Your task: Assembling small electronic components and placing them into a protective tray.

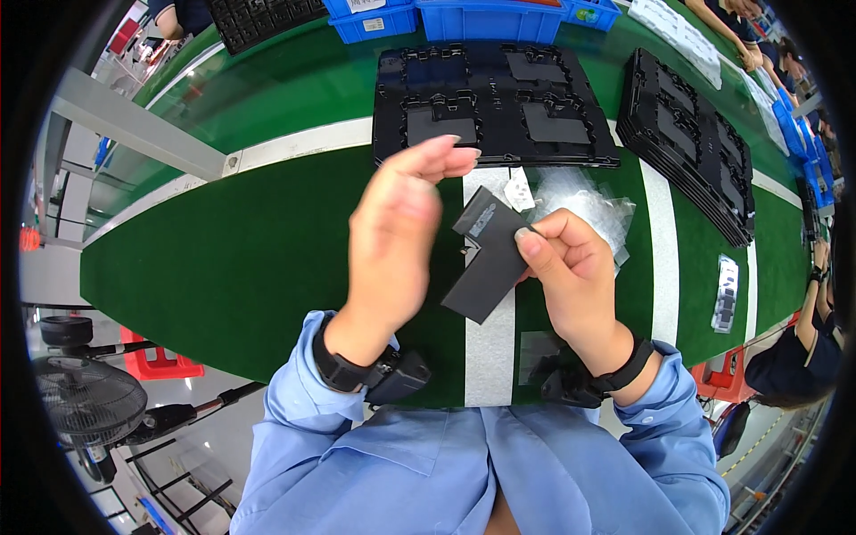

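Note:
My right hand (571, 272) pinches the edge of a thin, dark grey L-shaped battery (492, 267) between thumb and fingers. The battery is tilted over a white strip on the green table, with a small printed patch near its upper end and a notch on its left side. To the left of it is my left hand (392, 236), its fingers stretched out and holding nothing; the thumb side is smeared by motion. Beyond both hands lies a black moulded tray (496, 147) with similar dark pieces in its recesses. Clear plastic films (588, 209) lie scattered behind my right hand.
A stack of black trays (691, 143) stands at the right. Blue bins (490, 20) line the far side. A strip of small labels (726, 294) lies on the right of the green table (205, 259). A grey post (143, 125) rises at the left. Other people work at the right.

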Action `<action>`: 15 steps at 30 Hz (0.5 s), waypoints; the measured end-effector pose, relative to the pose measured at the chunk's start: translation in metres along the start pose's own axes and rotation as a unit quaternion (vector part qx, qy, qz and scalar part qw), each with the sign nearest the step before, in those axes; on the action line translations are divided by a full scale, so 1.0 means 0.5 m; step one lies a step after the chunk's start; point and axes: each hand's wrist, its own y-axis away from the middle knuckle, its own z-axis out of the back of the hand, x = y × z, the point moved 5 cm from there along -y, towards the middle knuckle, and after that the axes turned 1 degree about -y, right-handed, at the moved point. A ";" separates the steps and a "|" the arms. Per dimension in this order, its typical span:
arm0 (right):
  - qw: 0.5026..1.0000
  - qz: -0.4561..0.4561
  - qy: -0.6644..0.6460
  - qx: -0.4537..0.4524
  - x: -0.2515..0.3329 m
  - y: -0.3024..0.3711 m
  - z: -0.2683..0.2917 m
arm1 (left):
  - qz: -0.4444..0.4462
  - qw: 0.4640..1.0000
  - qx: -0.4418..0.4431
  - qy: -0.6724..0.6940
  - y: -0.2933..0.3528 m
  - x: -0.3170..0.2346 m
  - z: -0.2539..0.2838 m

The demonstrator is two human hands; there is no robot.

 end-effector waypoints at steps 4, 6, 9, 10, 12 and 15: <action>0.981 -0.090 -0.161 0.056 -0.013 -0.004 -0.002 | 0.066 0.972 -0.019 0.224 -0.009 0.017 0.025; 0.893 -0.246 -0.336 0.170 -0.026 0.010 -0.032 | -0.059 0.978 0.077 0.186 -0.007 0.004 0.001; 0.805 -0.301 -0.441 0.258 -0.052 0.035 -0.040 | -0.059 0.959 0.208 0.184 0.004 -0.002 -0.022; 0.805 -0.302 -0.442 0.255 -0.051 0.038 -0.040 | -0.080 0.966 0.196 0.149 0.007 -0.010 -0.019; 0.831 -0.285 -0.357 0.318 -0.039 0.044 -0.046 | -0.072 0.978 0.156 0.118 0.009 -0.022 -0.014; 0.973 -0.164 -0.118 0.110 -0.003 -0.001 0.007 | -0.065 0.992 0.094 0.048 0.007 -0.031 0.002</action>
